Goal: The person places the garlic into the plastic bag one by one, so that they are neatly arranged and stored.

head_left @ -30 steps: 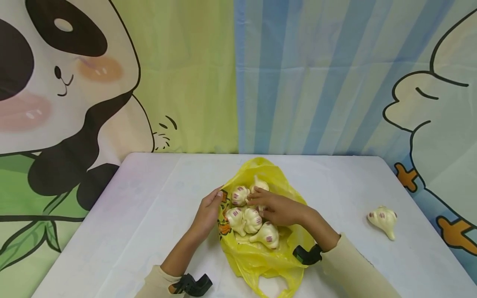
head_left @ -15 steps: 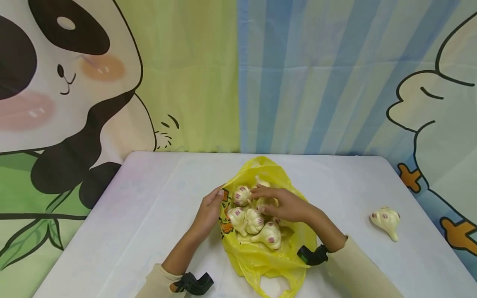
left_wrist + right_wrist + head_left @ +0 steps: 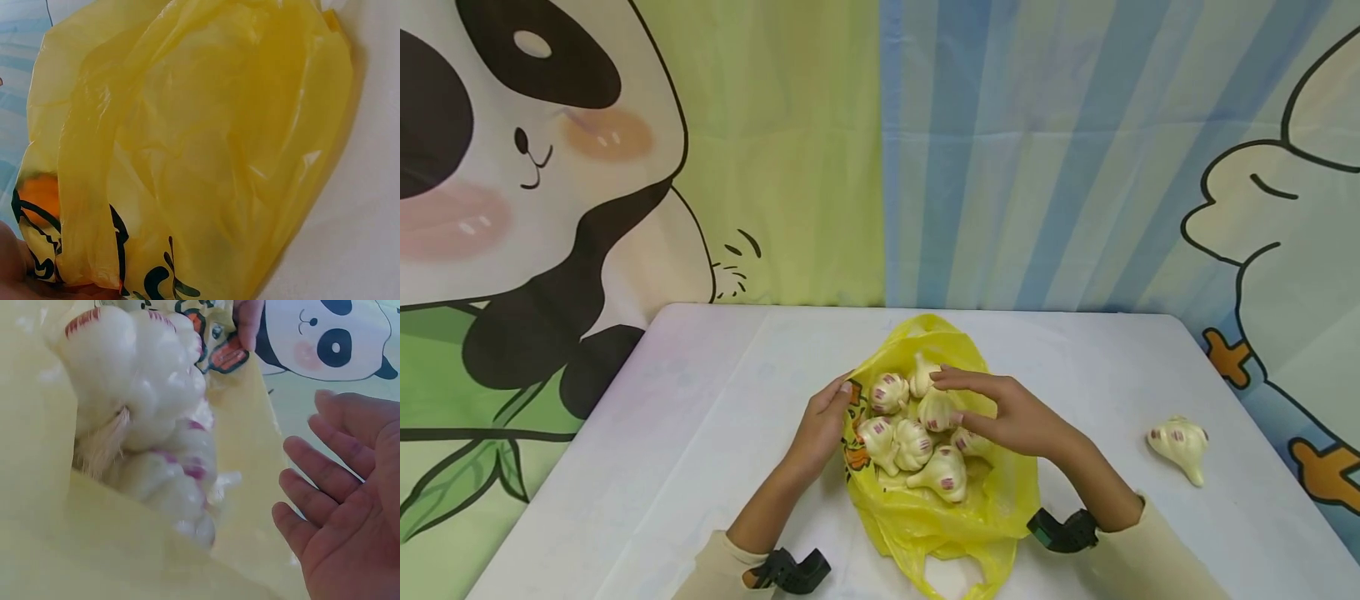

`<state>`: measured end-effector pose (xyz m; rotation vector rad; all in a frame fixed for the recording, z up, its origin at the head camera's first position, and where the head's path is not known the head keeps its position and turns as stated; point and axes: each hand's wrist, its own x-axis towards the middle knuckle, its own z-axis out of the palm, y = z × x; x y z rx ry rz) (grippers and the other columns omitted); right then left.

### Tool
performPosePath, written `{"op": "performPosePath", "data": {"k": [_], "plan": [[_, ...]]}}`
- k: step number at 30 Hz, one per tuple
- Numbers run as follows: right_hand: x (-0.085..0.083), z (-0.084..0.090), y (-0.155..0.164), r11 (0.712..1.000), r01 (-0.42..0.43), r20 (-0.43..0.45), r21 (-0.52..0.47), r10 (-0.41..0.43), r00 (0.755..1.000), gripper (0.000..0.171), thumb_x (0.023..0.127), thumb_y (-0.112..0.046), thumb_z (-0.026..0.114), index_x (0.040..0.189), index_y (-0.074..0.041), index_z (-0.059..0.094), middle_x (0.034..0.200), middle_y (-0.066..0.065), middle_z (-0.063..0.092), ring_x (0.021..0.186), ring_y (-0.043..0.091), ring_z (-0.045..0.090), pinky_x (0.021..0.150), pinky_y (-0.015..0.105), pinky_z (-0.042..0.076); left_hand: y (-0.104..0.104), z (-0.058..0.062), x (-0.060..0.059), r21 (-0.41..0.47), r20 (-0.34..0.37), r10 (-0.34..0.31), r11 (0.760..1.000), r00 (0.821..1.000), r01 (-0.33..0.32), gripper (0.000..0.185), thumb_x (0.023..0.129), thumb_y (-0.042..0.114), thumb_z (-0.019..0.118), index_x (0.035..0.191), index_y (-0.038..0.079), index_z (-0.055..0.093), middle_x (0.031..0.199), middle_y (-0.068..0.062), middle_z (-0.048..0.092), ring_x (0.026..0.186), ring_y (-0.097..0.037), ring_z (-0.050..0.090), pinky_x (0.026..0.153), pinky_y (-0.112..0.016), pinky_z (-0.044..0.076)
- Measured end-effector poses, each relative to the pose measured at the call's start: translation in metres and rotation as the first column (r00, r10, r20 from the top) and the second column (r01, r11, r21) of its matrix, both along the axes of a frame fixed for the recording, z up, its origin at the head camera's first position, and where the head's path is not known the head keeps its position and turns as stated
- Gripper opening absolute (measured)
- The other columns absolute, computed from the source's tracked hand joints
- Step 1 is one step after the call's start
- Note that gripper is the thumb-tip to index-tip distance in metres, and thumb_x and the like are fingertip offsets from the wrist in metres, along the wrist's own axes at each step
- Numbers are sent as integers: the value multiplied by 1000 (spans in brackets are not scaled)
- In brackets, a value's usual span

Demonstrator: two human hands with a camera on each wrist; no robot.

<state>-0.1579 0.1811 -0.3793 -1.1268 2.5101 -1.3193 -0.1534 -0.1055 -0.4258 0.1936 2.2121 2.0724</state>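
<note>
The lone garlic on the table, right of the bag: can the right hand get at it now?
Probably yes. The right hand is open and holds nothing, and only bare table lies between it and the garlic.

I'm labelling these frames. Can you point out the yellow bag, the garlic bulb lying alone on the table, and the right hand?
yellow bag [image 3: 925, 521]: head view, near crumpled side.
lone garlic bulb [image 3: 1180, 442]: head view, bulb body.
right hand [image 3: 1011, 412]: head view, back of hand.

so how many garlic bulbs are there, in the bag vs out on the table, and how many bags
garlic bulbs in the yellow bag: 7 visible, e.g. one; more may be hidden
garlic bulb loose on the table: 1
yellow bags: 1
total: 9 things
</note>
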Motion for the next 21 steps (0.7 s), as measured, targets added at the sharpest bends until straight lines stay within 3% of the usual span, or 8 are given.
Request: {"op": "performPosePath", "data": {"k": [7, 11, 21], "plan": [[7, -7, 18, 991, 90, -82, -100, -99, 992, 44, 94, -3, 63, 137, -13, 56, 142, 6, 51, 137, 21, 38, 108, 38, 34, -1, -2, -2, 3, 14, -11, 1000, 1000, 11, 44, 108, 28, 34, 144, 5, 46, 131, -13, 57, 116, -26, 53, 101, -42, 41], [12, -8, 30, 978, 120, -109, -171, -140, 984, 51, 91, 6, 63, 139, -7, 53, 143, 12, 48, 138, 20, 37, 107, 27, 33, -1, -2, -2, 7, 13, -13, 1000, 1000, 12, 45, 108, 28, 34, 144, 5, 46, 131, -13, 56, 117, -26, 53, 102, -43, 40], [24, -13, 68, 950, 245, -124, -193, -271, 955, 60, 86, 13, 66, 141, -4, 50, 146, 10, 46, 137, 16, 38, 106, 20, 33, -2, -2, -1, 16, 6, -17, 1000, 1000, 16, 45, 108, 27, 34, 144, 3, 45, 135, -14, 54, 122, -27, 51, 104, -44, 38]]}}
